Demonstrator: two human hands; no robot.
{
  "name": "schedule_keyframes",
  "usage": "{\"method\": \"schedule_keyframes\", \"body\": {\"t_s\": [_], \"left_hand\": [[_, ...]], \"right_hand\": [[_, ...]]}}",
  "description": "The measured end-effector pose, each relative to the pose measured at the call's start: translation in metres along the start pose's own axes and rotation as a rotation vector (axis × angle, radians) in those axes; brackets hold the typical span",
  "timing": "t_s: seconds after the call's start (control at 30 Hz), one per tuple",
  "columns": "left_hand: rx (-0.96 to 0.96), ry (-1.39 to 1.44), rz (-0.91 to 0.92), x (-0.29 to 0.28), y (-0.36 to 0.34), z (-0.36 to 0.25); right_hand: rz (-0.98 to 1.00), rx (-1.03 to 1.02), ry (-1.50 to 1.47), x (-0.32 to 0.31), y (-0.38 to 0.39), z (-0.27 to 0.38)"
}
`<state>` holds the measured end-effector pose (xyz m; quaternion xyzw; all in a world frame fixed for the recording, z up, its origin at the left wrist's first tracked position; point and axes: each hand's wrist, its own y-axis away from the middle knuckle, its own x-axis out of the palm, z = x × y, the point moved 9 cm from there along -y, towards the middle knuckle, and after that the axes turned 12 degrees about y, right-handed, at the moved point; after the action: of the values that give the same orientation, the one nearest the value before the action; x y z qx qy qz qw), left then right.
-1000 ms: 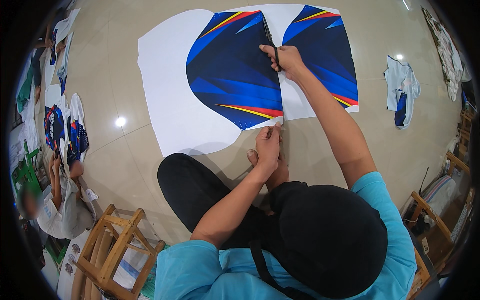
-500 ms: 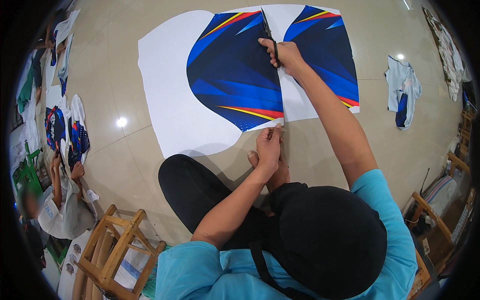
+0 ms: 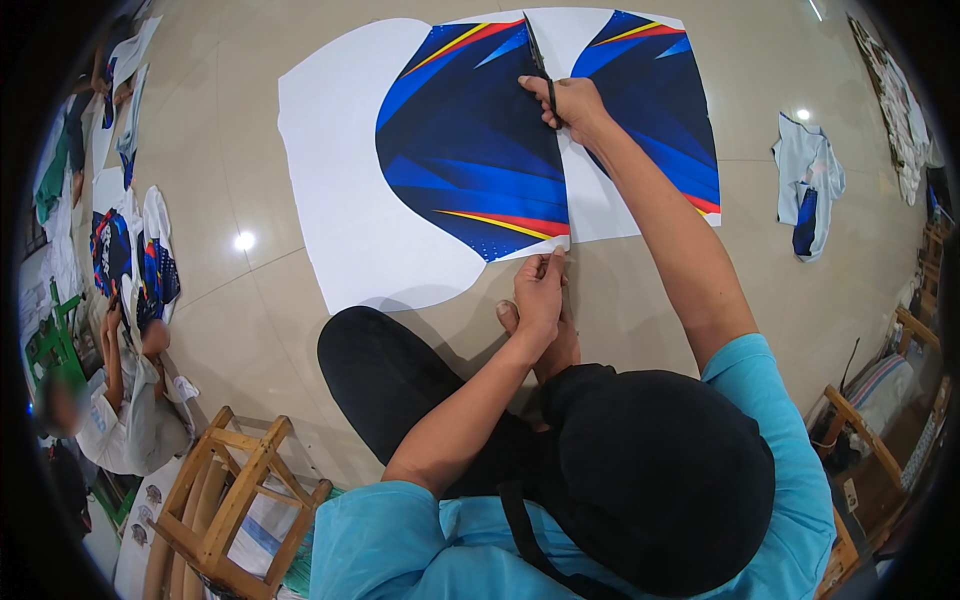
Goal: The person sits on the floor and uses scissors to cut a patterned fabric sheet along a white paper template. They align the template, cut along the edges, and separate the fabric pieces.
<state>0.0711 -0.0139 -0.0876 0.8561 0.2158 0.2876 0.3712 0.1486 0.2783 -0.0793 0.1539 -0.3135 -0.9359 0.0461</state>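
Note:
A printed sheet of fabric (image 3: 470, 150) in dark blue with red and yellow stripes, bordered by white, lies flat on the floor in front of me. My right hand (image 3: 578, 105) grips black-handled scissors (image 3: 536, 50) near the sheet's far edge, the blades pointing away along the right side of the left blue panel. A second blue panel (image 3: 660, 110) lies to the right, partly under my right forearm. With fingers pinched, my left hand (image 3: 538, 292) holds the near corner of the left panel, beside my bare foot (image 3: 562, 345).
A wooden stool (image 3: 225, 500) stands at lower left. Beyond it a seated person (image 3: 135, 420) handles printed garments (image 3: 130, 250). A light garment piece (image 3: 808, 185) lies on the tiled floor at right. Wooden furniture (image 3: 865, 440) stands at lower right.
My right hand and the scissors have shifted only slightly, with the handles a little closer together. My left hand stays on the corner. The seated person's hand at left has moved.

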Motion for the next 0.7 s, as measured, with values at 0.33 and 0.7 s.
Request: {"method": "schedule_keyframes", "body": {"t_s": [0.33,0.7], "left_hand": [[0.018,-0.019,0.011,-0.004,-0.005,0.004],[-0.024,0.007,-0.011,-0.003,-0.004,0.006]], "right_hand": [[-0.007,0.016,-0.021,-0.001,-0.003,0.008],[0.02,-0.025,-0.006,-0.007,-0.014,0.019]]}}
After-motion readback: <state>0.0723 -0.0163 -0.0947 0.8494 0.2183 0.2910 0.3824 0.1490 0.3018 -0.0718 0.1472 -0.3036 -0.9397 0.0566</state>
